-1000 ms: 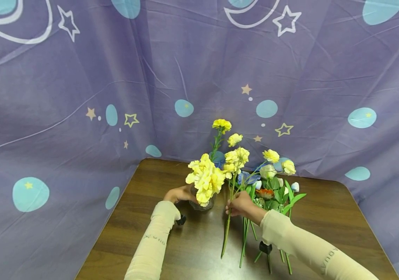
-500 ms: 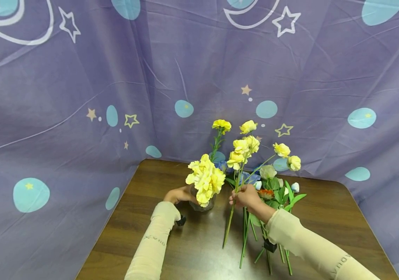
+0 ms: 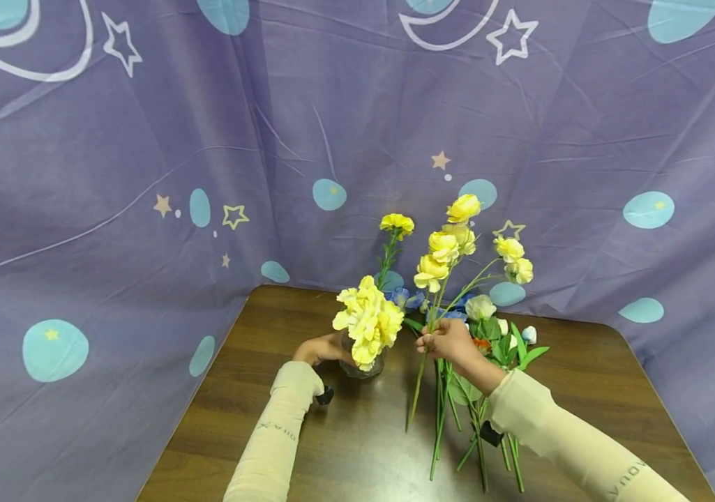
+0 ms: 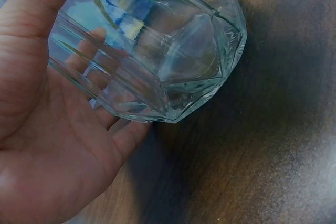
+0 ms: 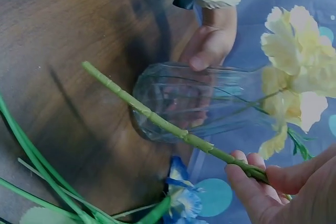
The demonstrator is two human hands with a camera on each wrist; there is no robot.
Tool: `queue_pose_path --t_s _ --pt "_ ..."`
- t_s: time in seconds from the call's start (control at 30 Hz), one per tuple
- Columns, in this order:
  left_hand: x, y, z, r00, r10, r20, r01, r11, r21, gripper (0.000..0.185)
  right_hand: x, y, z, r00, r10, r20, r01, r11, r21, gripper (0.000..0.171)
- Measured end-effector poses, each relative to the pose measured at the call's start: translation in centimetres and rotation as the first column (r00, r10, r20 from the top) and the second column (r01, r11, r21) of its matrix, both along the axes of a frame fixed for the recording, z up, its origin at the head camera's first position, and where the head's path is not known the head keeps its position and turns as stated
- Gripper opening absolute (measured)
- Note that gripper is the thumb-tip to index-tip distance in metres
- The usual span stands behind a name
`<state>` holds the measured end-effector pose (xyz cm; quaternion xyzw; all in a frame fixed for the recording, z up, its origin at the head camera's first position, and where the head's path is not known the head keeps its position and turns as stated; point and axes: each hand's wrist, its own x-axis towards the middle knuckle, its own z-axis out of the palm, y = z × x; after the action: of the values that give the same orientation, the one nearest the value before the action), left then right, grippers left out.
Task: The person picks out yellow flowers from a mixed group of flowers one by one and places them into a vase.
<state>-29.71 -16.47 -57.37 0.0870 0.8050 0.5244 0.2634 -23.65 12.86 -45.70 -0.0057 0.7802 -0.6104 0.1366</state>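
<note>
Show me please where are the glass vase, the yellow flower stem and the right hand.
glass vase (image 4: 173,51), left wrist view, its faceted wall.
yellow flower stem (image 5: 157,121), right wrist view, bare green shaft.
right hand (image 3: 448,341), head view, its back.

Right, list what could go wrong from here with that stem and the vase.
1. The glass vase already holds a bulky yellow bunch; the stem could snag those blooms going in.
2. The right hand pinches the stem high, so its long lower end may swing and miss the mouth.
3. The vase looks top-heavy; only the left hand steadies it, and a nudge might tip it.
</note>
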Motion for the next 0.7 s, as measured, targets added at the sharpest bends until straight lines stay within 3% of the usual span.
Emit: queue_pose_path --t_s 0.2,0.5,0.7 --pt "0.0 -0.1 0.1 1.000 -0.009 0.004 0.009 1.000 0.006 0.115 -0.3 0.6 1.1 0.999 0.022 -0.024 -0.021 0.999 0.031 0.009" --pt "-0.1 -0.1 -0.2 1.000 0.003 0.025 -0.002 1.000 -0.029 0.117 -1.2 1.7 2.8 0.992 0.124 -0.001 -0.124 0.992 0.035 0.005" --pt "-0.2 -0.1 -0.3 1.000 -0.017 0.004 0.016 0.999 0.038 0.118 -1.4 2.3 3.9 0.987 0.161 -0.018 -0.161 0.987 0.010 0.006"
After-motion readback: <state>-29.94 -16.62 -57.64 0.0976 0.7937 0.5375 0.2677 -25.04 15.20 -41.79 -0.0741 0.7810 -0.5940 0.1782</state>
